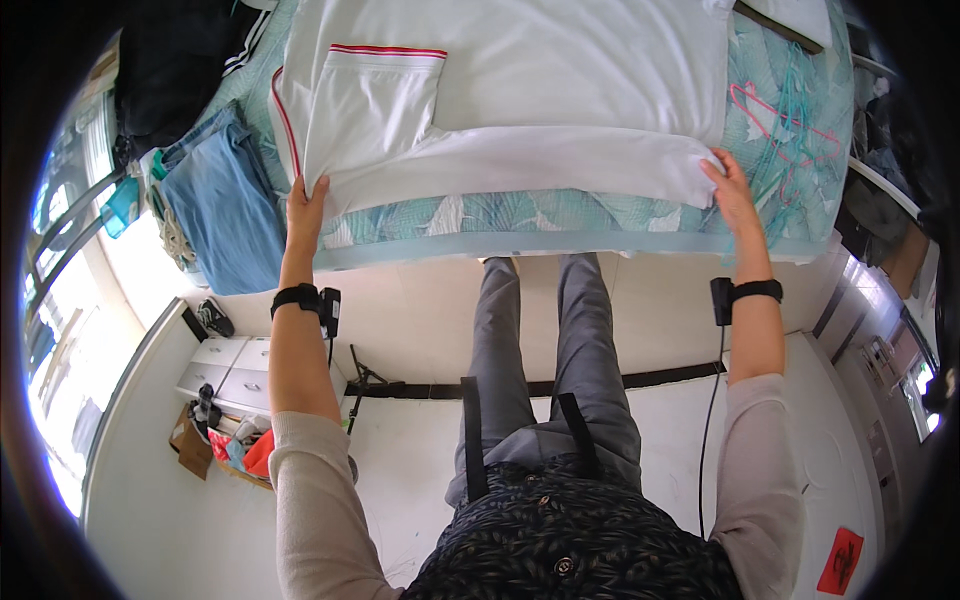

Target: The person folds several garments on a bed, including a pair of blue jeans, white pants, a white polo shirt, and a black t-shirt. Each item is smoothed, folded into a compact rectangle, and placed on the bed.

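A white shirt [570,82] lies spread on the bed, its near side folded over in a long strip. The folded sleeve [379,105] points away from me and ends in a red-striped cuff. Another red-trimmed edge [283,112], perhaps the collar, curves along the left end. My left hand [304,206] pinches the near left corner of the fold between thumb and fingers. At the strip's right end, my right hand [729,191] grips the cloth near the hem. Both wrists wear black straps with small boxes.
Beneath the shirt is a green leaf-patterned bedspread [540,214]. Blue jeans [217,202] hang over the bed's left edge, beside dark clothing [169,75]. A pink hanger [787,127] and tangled teal cords lie on the right. Behind me are a white drawer unit [225,367] and a small tripod [364,379].
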The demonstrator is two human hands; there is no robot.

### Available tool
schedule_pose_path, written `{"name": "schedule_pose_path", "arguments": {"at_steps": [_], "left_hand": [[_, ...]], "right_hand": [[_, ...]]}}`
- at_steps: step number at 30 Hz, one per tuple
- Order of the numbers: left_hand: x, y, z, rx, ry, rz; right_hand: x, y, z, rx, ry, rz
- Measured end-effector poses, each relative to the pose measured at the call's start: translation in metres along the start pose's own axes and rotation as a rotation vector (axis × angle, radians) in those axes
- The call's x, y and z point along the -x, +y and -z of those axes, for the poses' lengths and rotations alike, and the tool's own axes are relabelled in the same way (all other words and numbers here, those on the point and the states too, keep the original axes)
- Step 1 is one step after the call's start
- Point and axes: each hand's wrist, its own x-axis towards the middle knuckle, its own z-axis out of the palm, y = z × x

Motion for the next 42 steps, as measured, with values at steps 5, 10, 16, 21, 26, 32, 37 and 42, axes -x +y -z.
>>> {"name": "schedule_pose_path", "arguments": {"at_steps": [5,10,16,21,26,32,37,42], "left_hand": [[0.004,0.022,-0.002,0.026,-0.055,0.215],[-0.018,0.032,-0.014,0.036,-0.038,0.063],[-0.007,0.010,-0.019,-0.274,0.045,-0.038],[0.004,-0.009,0.000,-0.434,-0.073,-0.033],[0.008,-0.024,-0.007,-0.388,0.019,-0.050],[0.024,-0.027,0.002,-0.374,-0.006,-0.158],[0.025,-0.023,0.013,-0.372,0.083,-0.296],[0.021,-0.012,0.004,-0.632,0.245,-0.435]], "right_hand": [[0.003,0.013,-0.008,-0.002,-0.044,-0.094],[-0.010,0.019,0.008,0.094,-0.029,-0.049],[0.002,0.035,0.007,0.313,0.062,0.032],[0.015,-0.006,-0.024,0.895,0.421,0.333],[0.006,-0.054,-0.154,0.802,0.149,0.947],[-0.011,-0.087,-0.325,0.738,-0.263,0.642],[-0.014,-0.095,-0.361,0.675,-0.323,0.573],[0.001,-0.082,-0.360,0.697,0.111,0.900]]}}
